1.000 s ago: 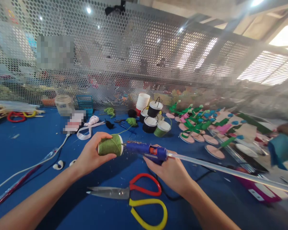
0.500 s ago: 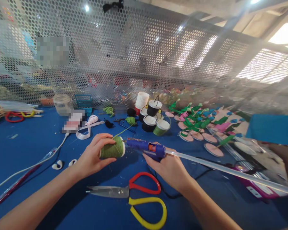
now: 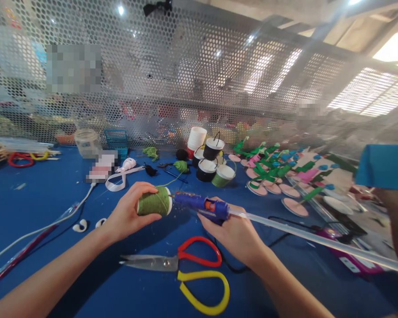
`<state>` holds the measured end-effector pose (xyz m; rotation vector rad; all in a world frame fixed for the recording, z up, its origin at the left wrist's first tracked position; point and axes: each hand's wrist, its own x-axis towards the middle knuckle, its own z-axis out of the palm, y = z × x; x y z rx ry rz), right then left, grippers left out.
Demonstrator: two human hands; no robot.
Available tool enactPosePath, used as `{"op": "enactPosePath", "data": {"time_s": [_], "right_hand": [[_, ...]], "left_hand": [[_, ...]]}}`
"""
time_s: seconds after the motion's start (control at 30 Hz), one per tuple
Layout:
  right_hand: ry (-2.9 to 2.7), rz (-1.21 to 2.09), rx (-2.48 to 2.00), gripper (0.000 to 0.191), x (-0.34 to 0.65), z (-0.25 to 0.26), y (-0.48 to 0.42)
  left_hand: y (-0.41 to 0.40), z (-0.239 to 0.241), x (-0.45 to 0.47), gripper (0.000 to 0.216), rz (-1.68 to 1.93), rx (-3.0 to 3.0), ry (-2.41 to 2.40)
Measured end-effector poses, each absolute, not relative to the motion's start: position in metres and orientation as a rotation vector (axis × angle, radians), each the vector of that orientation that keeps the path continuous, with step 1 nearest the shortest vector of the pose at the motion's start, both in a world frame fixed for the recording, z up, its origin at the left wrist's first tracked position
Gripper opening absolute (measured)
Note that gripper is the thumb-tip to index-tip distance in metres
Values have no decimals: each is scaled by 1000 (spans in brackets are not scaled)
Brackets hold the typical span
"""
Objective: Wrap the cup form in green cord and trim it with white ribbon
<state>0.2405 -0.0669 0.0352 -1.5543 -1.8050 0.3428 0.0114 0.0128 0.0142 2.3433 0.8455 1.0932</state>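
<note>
My left hand (image 3: 128, 212) is closed round a small cup wrapped in green yarn (image 3: 153, 202), held on its side above the blue table (image 3: 36, 194). A green strand runs from it to a yarn ball (image 3: 181, 166) further back. My right hand (image 3: 234, 232) grips a blue glue gun (image 3: 202, 204) whose nozzle touches the cup's white rim. A long clear glue stick (image 3: 318, 240) pokes out of the gun's back toward the right.
Scissors with red and yellow handles (image 3: 185, 276) lie just in front of my hands. Yarn-covered cups and stacked white cups (image 3: 208, 161) stand behind, paper flowers on pink discs (image 3: 272, 176) to the right. Another person's arm with a blue sheet (image 3: 383, 165) is at the far right. A perforated metal screen (image 3: 185, 75) backs the table.
The cup and glue gun stay pressed together, shifting only slightly. At the right, the other person's blue sheet rose into view and now sits nearer the frame's edge.
</note>
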Motion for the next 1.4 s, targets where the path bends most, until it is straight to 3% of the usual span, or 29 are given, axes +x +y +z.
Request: {"op": "enactPosePath", "data": {"time_s": [0.3, 0.73, 1.4], "right_hand": [[-1824, 318, -1575, 9, 236, 39, -71], [-1855, 330, -1586, 9, 234, 40, -74], [-1791, 206, -1558, 15, 239, 36, -67]], "left_hand": [[9, 23, 16, 41, 970, 1931, 1149], [9, 29, 16, 45, 907, 1722, 1174], [13, 13, 11, 38, 1037, 2331, 827]]}}
